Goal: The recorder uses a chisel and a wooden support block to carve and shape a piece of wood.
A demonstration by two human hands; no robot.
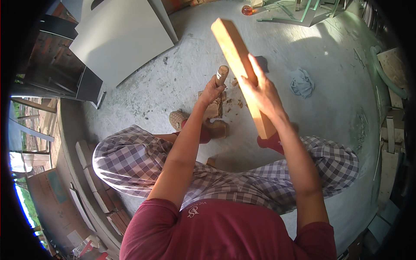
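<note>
My left hand (211, 91) is closed round an upright wooden tool handle (222, 73) with a pale mark on its side. Whatever the handle ends in is hidden below my fist. Under that hand a wood block (214, 111) lies on the floor between my feet, with wood chips (240, 104) scattered beside it. A long squared piece of timber (232, 43) is gripped in my right hand (265, 96), raised and slanting with its far end up to the left. The timber is apart from the handle.
A crumpled pale blue cloth (302, 82) lies on the concrete floor to the right, near a dark flat piece (261, 64). Large grey panels (125, 39) lean at the far left. Glass pieces (299, 15) and an orange round object (247, 10) are at the back.
</note>
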